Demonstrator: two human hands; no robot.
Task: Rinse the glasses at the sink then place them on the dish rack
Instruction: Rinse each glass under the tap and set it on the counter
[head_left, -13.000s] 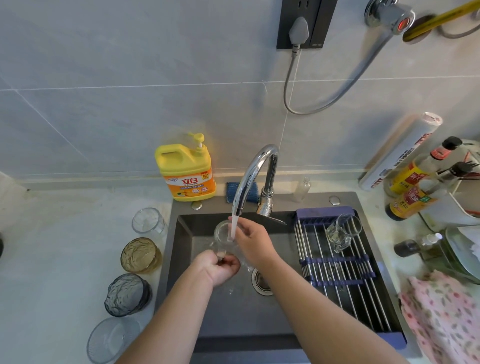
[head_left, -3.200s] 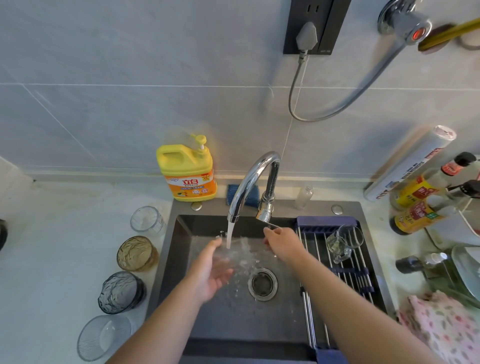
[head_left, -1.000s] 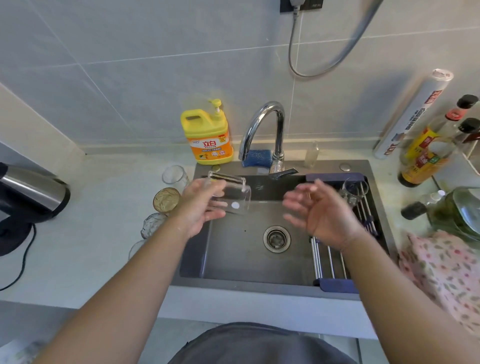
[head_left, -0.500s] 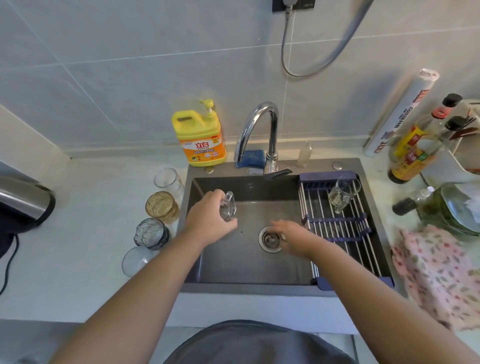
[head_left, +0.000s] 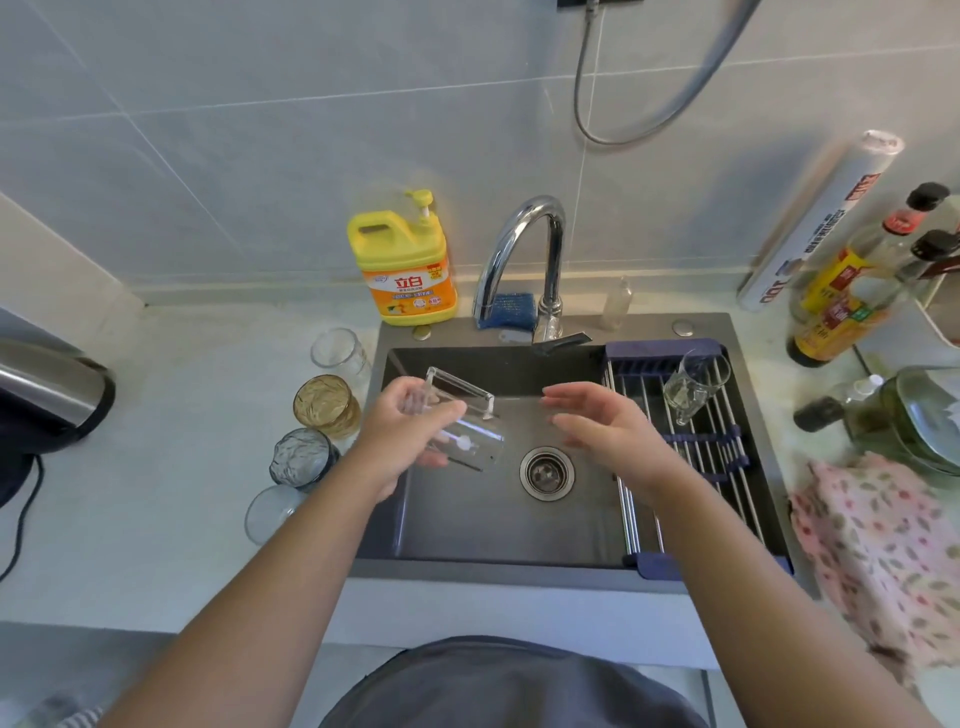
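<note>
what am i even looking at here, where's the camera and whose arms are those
No machine here: these are a person's two bare arms, filmed by one camera worn on their head, looking down at a kitchen sink. The left hand holds a clear square glass tilted over the basin; the right hand is open and empty beside it. Another glass already sits on the dish rack across the sink's right side. On the counter to the left wait four more glasses, near the yellow soap bottle.

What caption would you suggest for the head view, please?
Over the sink, the left hand holds a clear glass; the right hand hovers open beside it.
</note>
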